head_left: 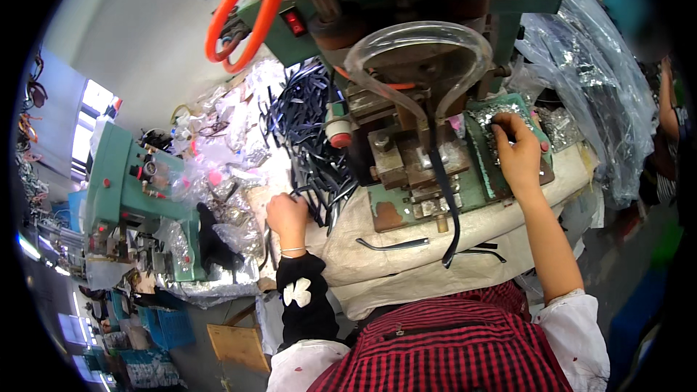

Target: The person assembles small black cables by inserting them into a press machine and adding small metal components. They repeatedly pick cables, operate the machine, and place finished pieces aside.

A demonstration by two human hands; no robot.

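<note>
My left hand [288, 219] is closed at the near edge of a heap of dark eyeglass temples [308, 120]; whatever its fingers hold is hidden. Over a green tray [478, 147] of small shiny metal parts [501, 110], my right hand [520, 154] has thumb and fingers pinched together, and any piece between them is too small to name. Between my hands stands a green press [396, 207]. One dark temple [444, 199] sits in its metal fixture, with the curved tip hanging toward me. Two loose temples, one nearer the left [396, 245] and one nearer the right [485, 250], lie on the cloth.
A clear hose [421, 29] loops before the press, and an orange hose [218, 25] hangs at upper left. A red button [340, 140] sits beside the fixture. Another green machine [120, 181] stands left, among plastic bags. Plastic sheeting [595, 80] covers the right.
</note>
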